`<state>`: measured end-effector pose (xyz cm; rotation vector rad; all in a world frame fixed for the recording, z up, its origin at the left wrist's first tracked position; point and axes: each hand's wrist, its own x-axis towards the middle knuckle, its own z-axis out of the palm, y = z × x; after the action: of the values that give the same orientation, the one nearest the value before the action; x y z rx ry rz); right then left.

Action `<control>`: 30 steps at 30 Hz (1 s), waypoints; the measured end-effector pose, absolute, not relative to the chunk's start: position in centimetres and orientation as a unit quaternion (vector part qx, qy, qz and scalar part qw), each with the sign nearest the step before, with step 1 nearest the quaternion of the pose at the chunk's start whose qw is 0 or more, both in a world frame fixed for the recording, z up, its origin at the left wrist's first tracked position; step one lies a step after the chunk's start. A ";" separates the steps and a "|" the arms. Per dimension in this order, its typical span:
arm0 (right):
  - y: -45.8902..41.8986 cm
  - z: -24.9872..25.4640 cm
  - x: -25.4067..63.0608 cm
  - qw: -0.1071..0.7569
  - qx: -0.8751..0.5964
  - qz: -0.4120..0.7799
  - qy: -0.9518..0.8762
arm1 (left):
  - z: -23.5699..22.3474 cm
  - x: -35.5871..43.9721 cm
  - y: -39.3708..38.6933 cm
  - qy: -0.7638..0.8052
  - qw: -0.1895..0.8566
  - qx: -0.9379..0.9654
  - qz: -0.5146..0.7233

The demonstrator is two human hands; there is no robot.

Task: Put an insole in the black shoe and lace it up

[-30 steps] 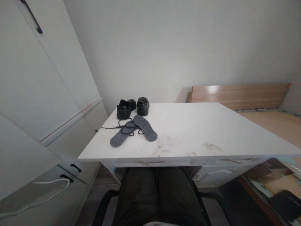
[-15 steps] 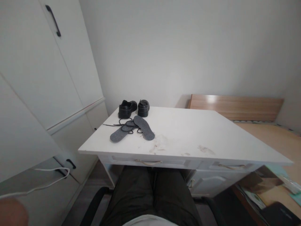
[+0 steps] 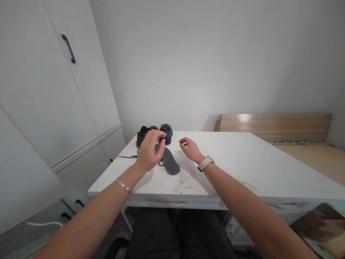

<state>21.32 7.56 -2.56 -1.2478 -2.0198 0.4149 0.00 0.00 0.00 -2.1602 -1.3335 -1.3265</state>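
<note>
Two black shoes stand side by side at the far left of the desk: the left shoe (image 3: 142,136) partly behind my left hand (image 3: 151,149), the right shoe (image 3: 167,132) just beyond its fingertips. My left hand hovers with thumb and fingers curved apart, holding nothing. Below it a grey insole (image 3: 170,162) lies flat; the second insole is hidden behind this hand. A black shoelace (image 3: 128,157) pokes out to the left. Over the desk, right of the insole, hangs my right hand (image 3: 191,149), fingers loosely bent, a small gap to the thumb and nothing in it.
The white desk (image 3: 229,158) has brownish smudges near its front edge. A white cabinet (image 3: 81,126) rises on the left, and a wall closes off the back. At right stand a bed with a wooden headboard (image 3: 275,127) and a brown item (image 3: 318,223) low down.
Both forearms have come into view and reach over the desk toward the shoes and insoles. The view has tilted up slightly, so the desk sits lower. The shoes and visible insole appear unmoved.
</note>
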 end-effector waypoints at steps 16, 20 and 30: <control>8.2 -5.0 17.7 0.172 -0.534 0.136 -0.817 | -0.4 0.0 16.3 -0.610 0.084 -0.773 -0.153; 8.5 -4.9 21.8 0.241 -0.528 0.122 -0.805 | 0.8 0.7 15.9 -0.603 0.104 -0.777 -0.144; 11.7 -6.1 34.2 0.496 -0.656 0.069 -0.565 | 3.5 5.5 7.2 -0.547 0.136 -0.799 -0.210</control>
<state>34.15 11.72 -6.08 -1.5883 -1.3680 0.1677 5.50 7.19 3.50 -2.3140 -1.5825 -0.6074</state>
